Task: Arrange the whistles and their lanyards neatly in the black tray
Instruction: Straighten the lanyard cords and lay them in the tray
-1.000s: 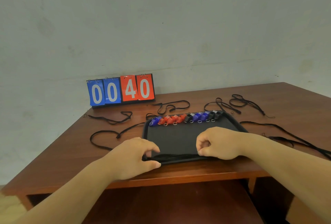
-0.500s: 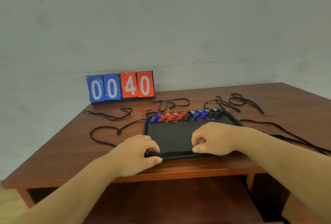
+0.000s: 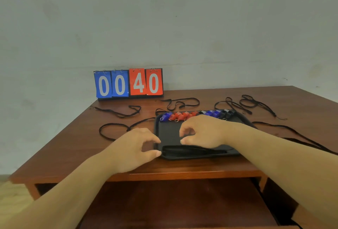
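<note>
The black tray (image 3: 157, 131) lies on the wooden table (image 3: 73, 146). Along its far edge runs a row of whistles: blue (image 3: 165, 117), red (image 3: 181, 116), more blue (image 3: 212, 113) and black (image 3: 226, 113). A folded black lanyard (image 3: 192, 151) lies straight along the tray's near edge. My left hand (image 3: 135, 146) hovers at the tray's near left corner with its fingers loosely curled, thumb tip just short of the lanyard's end. My right hand (image 3: 203, 131) hangs above the tray's middle, fingers loosely curled, holding nothing.
Loose black lanyards lie on the table around the tray: left (image 3: 113, 129), back left (image 3: 128, 112), behind the tray (image 3: 182, 103), back right (image 3: 256, 103) and right (image 3: 296, 135). A flip scoreboard (image 3: 128, 84) reading 00 40 stands against the wall.
Both hands pinched and pressed the folded lanyard at the tray's near edge; they have since let go and lifted off it. The lanyard stays in the tray.
</note>
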A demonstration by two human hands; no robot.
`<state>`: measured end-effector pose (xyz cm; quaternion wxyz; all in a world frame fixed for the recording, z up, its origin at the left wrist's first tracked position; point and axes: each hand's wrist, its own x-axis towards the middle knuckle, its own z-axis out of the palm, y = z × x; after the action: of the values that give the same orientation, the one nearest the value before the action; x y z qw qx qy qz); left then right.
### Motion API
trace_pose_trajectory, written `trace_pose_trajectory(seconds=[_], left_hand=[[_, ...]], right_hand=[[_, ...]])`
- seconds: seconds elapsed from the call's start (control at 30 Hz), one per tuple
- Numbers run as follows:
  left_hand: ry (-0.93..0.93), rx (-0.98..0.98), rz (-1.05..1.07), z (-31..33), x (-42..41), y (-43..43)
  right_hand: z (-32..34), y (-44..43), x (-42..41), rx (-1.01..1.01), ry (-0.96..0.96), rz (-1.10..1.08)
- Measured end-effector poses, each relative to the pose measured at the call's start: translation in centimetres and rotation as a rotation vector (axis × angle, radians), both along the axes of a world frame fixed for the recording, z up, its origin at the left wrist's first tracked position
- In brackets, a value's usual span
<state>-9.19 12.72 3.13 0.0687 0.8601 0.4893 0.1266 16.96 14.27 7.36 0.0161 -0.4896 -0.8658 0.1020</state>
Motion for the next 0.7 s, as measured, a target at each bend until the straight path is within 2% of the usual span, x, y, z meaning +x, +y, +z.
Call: trace_pose_trajectory(seconds=[0.17,0.33,0.7], left_hand=[[-0.074,0.039,0.163,-0.5,-5.9,0.3],[-0.051,0.064,0.251,-2.6,-9.2,1.2],[-0.073,0.104,0.293,-4.4,-10.1,1.6]], right_hand=[[-0.2,0.4,-5.1,0.042,0.089,0.097],[-1.4,1.3,-10.3,0.048,0.006,0.185],[-3.7,2.0,-15.6,0.098,-0.064,0.118]])
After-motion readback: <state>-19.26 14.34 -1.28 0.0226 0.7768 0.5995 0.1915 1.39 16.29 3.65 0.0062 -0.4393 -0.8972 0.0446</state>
